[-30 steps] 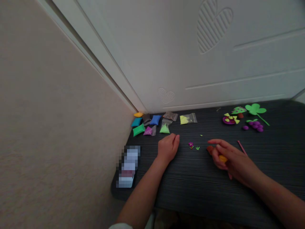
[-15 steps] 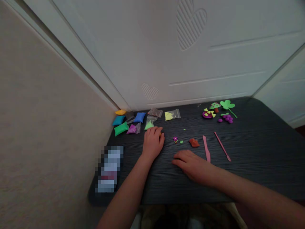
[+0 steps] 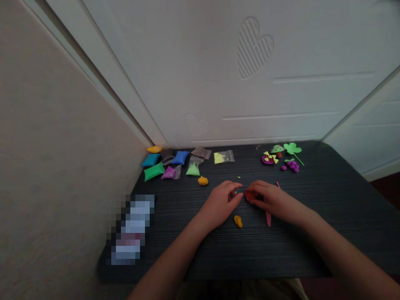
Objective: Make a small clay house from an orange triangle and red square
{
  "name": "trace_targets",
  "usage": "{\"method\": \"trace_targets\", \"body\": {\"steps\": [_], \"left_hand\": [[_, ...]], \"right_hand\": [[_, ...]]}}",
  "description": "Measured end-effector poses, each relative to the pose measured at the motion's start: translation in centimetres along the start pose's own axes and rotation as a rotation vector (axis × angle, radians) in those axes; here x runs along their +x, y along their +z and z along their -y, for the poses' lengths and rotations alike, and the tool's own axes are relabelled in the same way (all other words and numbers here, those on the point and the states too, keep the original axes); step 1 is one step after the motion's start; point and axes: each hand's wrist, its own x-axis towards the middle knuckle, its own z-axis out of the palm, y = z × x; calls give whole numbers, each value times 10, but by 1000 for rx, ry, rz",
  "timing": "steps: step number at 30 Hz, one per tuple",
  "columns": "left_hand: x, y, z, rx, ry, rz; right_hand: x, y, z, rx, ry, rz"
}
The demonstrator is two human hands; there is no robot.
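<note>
My right hand (image 3: 271,198) has its fingertips closed on a reddish-brown lump of modelling clay (image 3: 248,196) at the table. Just left of it, my left hand (image 3: 221,204) has its thumb and fingers curved apart over the tiny clay flower, which is mostly hidden. A yellow-orange clay lump (image 3: 238,221) lies in front of my left hand. Behind that hand rests a second yellow-orange lump (image 3: 203,181). The blade of a pink modelling knife (image 3: 268,218) sticks out from beneath my right hand, and the tip of a thin pink tool (image 3: 278,184) shows behind it.
Several coloured clay packets (image 3: 180,158) lie at the back left. Finished clay pieces stand at the back right: a green clover (image 3: 292,148), purple grapes (image 3: 293,166) and a purple dish (image 3: 268,160). A pixelated phone (image 3: 133,229) lies on the dark table's left side.
My left hand has moved right, uncovering a yellow-orange lump. My right hand has moved forward onto the reddish-brown clay. Another yellow-orange lump now shows near the front. The camera view has shifted slightly.
</note>
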Motion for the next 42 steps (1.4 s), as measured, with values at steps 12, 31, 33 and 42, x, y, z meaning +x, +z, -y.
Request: {"method": "trace_targets", "body": {"steps": [12, 31, 33, 42], "left_hand": [[6, -4, 5, -627, -119, 145], [0, 19, 3, -1305, -394, 108], [0, 18, 3, -1335, -375, 140], [-4, 16, -1, -1290, -297, 171]], "right_hand": [[11, -2, 22, 121, -79, -223], [3, 21, 27, 263, -16, -243], [1, 19, 29, 354, 30, -222], [-13, 0, 30, 1045, 152, 146]]}}
